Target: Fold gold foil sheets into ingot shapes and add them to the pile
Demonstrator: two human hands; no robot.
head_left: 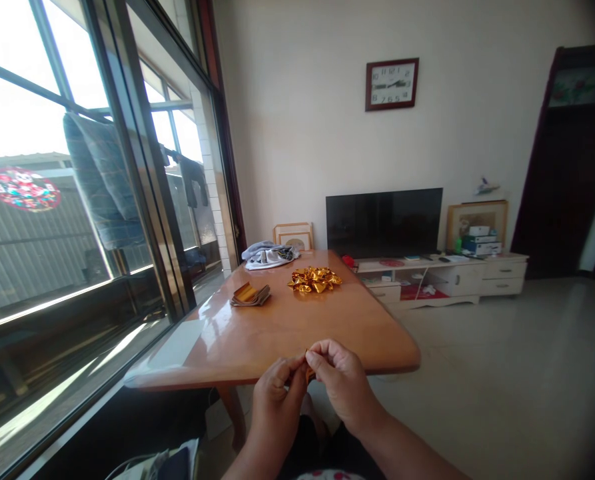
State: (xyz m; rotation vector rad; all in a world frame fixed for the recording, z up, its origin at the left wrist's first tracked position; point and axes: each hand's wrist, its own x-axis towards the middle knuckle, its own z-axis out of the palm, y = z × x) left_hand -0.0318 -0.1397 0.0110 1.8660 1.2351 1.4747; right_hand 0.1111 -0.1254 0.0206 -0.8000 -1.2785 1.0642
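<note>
Both my left hand [283, 385] and right hand [341, 377] pinch the small golden piece [310, 377] between them, by the near edge of the table [267, 333], neither nearer, its long axis hidden by fingers.

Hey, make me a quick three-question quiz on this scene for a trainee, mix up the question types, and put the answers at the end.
1. Short answer: What do the left hand and right hand hold between their fingertips?

2. True or false: On the wooden table, the stack of gold and brown sheets lies to the left of the gold foil pile, as the camera sees it.

3. Multiple choice: What hangs on the wall above the television?
A) a mirror
B) a clock
C) a calendar

Key:
1. A small gold-colored piece, mostly hidden by the fingers.
2. True.
3. B.
</note>
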